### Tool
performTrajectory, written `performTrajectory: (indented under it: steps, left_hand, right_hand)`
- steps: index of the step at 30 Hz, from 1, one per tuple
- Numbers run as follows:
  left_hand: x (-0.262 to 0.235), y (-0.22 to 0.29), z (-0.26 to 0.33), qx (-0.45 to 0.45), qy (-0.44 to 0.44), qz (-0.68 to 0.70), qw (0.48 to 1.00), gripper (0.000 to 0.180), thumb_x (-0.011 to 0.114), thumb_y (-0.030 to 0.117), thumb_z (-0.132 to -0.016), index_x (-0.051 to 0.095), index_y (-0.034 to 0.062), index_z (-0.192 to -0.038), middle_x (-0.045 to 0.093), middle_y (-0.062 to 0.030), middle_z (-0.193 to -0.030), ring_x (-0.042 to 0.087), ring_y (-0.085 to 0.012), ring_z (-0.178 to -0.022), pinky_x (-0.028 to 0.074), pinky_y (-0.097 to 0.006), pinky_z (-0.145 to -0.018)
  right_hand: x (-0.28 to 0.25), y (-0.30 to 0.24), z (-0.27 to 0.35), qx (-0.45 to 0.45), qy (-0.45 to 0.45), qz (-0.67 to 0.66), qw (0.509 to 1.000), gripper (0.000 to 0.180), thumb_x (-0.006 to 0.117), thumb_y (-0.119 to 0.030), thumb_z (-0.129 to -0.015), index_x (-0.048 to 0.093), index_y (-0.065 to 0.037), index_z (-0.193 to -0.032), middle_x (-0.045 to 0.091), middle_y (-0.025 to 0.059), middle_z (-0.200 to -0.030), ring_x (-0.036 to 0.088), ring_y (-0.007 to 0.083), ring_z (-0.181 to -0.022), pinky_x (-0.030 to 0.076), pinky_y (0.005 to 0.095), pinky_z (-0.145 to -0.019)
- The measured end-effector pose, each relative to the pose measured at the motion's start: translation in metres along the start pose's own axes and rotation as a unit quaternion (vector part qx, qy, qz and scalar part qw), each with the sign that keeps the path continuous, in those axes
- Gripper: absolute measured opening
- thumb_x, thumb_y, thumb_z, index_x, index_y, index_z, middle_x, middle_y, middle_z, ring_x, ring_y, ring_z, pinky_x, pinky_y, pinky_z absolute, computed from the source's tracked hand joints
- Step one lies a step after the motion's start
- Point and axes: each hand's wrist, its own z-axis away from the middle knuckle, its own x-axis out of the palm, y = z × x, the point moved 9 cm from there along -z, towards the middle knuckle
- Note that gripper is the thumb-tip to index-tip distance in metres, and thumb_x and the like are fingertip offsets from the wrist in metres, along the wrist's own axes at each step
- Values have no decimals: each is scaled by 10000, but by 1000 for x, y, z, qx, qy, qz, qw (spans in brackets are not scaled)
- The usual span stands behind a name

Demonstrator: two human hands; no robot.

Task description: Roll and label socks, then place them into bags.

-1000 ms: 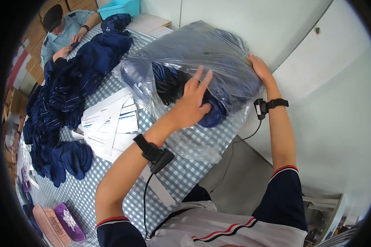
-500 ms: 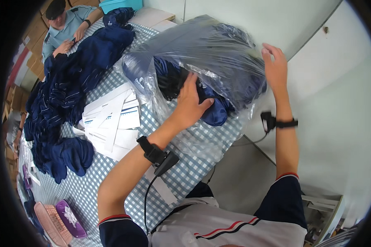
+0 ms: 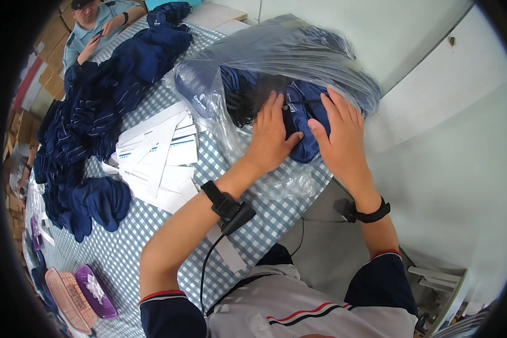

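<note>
A large clear plastic bag (image 3: 276,42) lies on the checked table, filled with dark blue fabric pieces. Through its opening shows a dark blue fabric piece (image 3: 305,147) with a small white print, along with black straps (image 3: 241,107). My left hand (image 3: 267,138) rests on the left side of that blue piece, fingers stretched forward and thumb apart. On its right side, my right hand (image 3: 341,132) lies with fingers spread, the tips at a dark band near the bag's edge. Neither hand visibly grips anything. What lies deeper in the bag is hidden by the plastic.
A long heap of dark blue fabric (image 3: 90,124) covers the table's left part. White paper sheets (image 3: 158,155) lie between heap and bag. A purple basket (image 3: 96,293) and a pink basket (image 3: 67,298) stand lower left. Across the table sits a person (image 3: 98,28); a wall rises at right.
My right hand has come down from the bag's right side onto the blue piece beside my left hand. The bag's plastic now sits further back, showing more of the blue fabric.
</note>
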Motion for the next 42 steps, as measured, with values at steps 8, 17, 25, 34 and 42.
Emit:
performTrajectory:
  steps: [8,17,25,34,42]
  left_hand:
    - [-3,0,5,-14,4,16,1000,963,809,202,-821,210,-72,-1524,224,-301,-1600,288,-472,-1445,266,-494,-1198]
    - [0,4,4,0,-14,-14,1000,946,797,228,-826,221,-71,-1514,226,-283,-1594,274,-461,-1443,275,-524,-1183]
    - [-4,5,3,-26,-39,21,999,945,787,232,-848,206,-104,-1513,216,-311,-1596,267,-460,-1463,253,-477,-1213]
    - [11,9,4,-35,-68,44,996,950,758,267,-873,167,-109,-1514,203,-326,-1590,256,-485,-1463,269,-503,-1203]
    - [15,-2,2,-59,-38,37,997,914,735,265,-883,174,-98,-1507,218,-324,-1585,281,-505,-1449,317,-535,-1169]
  right_hand:
    - [-7,21,-11,99,-13,4,995,462,647,-328,-952,642,39,-1232,647,152,-1228,560,359,-1112,423,473,-992]
    - [26,6,-22,79,-59,-82,992,673,571,-438,-993,484,101,-1386,476,329,-1440,431,461,-1369,337,506,-1147]
    - [18,91,-34,199,9,113,973,723,456,-479,-1023,433,131,-1410,412,367,-1480,340,511,-1423,251,577,-1176]
    - [54,180,-72,203,-120,191,953,598,432,-418,-1005,598,99,-1254,603,296,-1305,558,423,-1246,415,478,-1083]
    - [84,206,-61,292,-237,108,920,599,353,-419,-1036,543,35,-1378,537,259,-1430,500,337,-1353,379,438,-1130]
